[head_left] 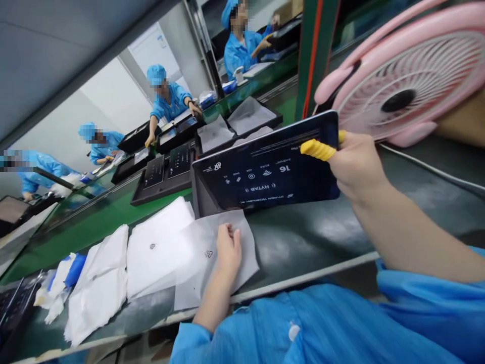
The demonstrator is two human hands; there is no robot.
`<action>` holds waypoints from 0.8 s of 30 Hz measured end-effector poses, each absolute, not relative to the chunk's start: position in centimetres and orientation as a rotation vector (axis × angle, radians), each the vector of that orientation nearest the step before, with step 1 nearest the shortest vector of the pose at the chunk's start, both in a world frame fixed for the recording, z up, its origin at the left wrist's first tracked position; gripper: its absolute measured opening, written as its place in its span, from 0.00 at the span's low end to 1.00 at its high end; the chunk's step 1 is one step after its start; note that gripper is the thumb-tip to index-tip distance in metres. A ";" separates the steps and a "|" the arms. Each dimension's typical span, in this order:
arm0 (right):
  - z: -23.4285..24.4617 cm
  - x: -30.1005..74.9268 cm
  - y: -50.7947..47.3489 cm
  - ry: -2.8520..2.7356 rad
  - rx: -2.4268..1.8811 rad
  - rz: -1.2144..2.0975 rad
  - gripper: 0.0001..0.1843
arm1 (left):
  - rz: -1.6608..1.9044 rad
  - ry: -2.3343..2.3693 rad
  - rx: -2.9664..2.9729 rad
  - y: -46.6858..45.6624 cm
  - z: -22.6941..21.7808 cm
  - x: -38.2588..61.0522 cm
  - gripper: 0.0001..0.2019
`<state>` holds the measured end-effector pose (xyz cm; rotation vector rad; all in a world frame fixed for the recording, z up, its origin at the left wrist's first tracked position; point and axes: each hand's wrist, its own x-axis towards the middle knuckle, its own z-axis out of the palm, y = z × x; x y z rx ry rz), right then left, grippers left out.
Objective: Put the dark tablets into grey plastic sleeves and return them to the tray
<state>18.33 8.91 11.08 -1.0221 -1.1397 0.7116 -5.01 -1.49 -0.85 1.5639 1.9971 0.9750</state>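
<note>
My right hand (358, 164), with yellow finger covers on its fingertips, grips a dark tablet (265, 169) by its right edge. The tablet is tilted up on its long side, and white print such as "HYTAB" and "16" reads upside down on its face. My left hand (228, 248) is closed on a thin translucent sleeve (242, 270) near its upper edge, just below the tablet. A recycling mark shows on that sleeve. It overlaps a stack of white sleeves (155, 260) to its left. Behind the tablet's left end, a dark tray (204, 197) is partly hidden.
Another white sleeve pile (100, 283) and a blue-and-white crumpled packet (76, 270) lie farther left. A black tray (138, 197) with tablets sits on the green conveyor (109, 217). At right stands a pink fan (401, 96) with a white cable (428, 164). Several co-workers in blue are beyond.
</note>
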 end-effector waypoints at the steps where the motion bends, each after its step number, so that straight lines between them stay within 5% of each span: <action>1: 10.5 18.7 8.2 -1.108 -0.991 0.748 0.24 | 0.899 2.032 1.685 -1.6 -1.1 -4.4 0.06; 5: 9.1 19.6 6.2 -1.065 -0.956 0.826 0.20 | 0.466 2.140 2.043 -1.7 -1.6 -3.4 0.09; 9: 8.1 19.7 5.0 -1.011 -1.057 0.940 0.23 | 0.425 2.302 1.924 -1.2 -1.8 -4.1 0.11; 16: 7.2 19.4 3.9 -1.130 -1.105 0.916 0.23 | 0.895 2.208 1.653 -1.0 -1.6 -7.2 0.07; 24: 5.8 17.5 3.0 -1.321 -0.968 1.101 0.19 | 1.443 2.033 1.246 -2.1 1.9 -9.7 0.15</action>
